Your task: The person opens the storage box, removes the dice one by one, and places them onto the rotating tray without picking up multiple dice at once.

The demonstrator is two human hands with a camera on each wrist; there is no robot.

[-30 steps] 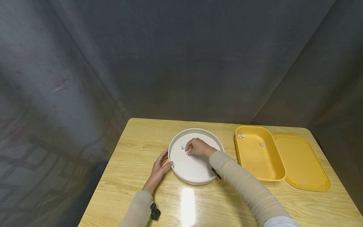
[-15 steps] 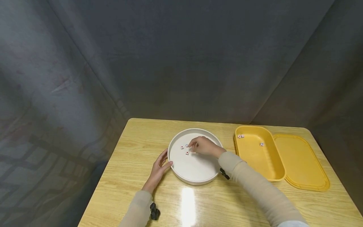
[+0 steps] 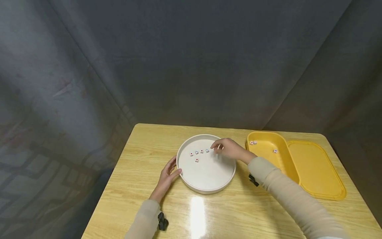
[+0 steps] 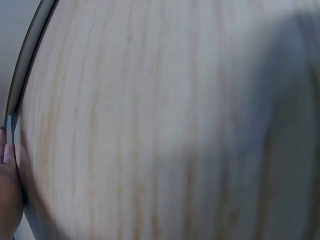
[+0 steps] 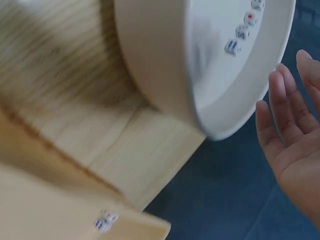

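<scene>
A round white tray (image 3: 209,186) sits mid-table with several small white dice in it. Most of the dice (image 3: 202,151) lie in a row near its far side, and one die (image 3: 197,160) sits just below the row. My right hand (image 3: 216,147) hovers over the tray's far right part, just right of the row, and holds nothing. In the right wrist view my right hand (image 5: 292,140) shows an empty open palm beside the tray (image 5: 165,75) and the dice (image 5: 242,32). My left hand (image 3: 174,167) rests against the tray's left rim. The left wrist view shows only blurred wood and a bit of my left hand (image 4: 7,185).
A yellow box (image 3: 290,181) stands right of the tray, with two dice (image 3: 253,143) in its far corner and another die (image 3: 275,151) nearer its middle. Its yellow lid (image 3: 317,171) lies flat beside it. The wooden table (image 3: 143,156) is backed by grey curtains.
My right hand drew back from the tray's middle toward its right rim. More dice now show, in a row. The left hand stayed on the rim.
</scene>
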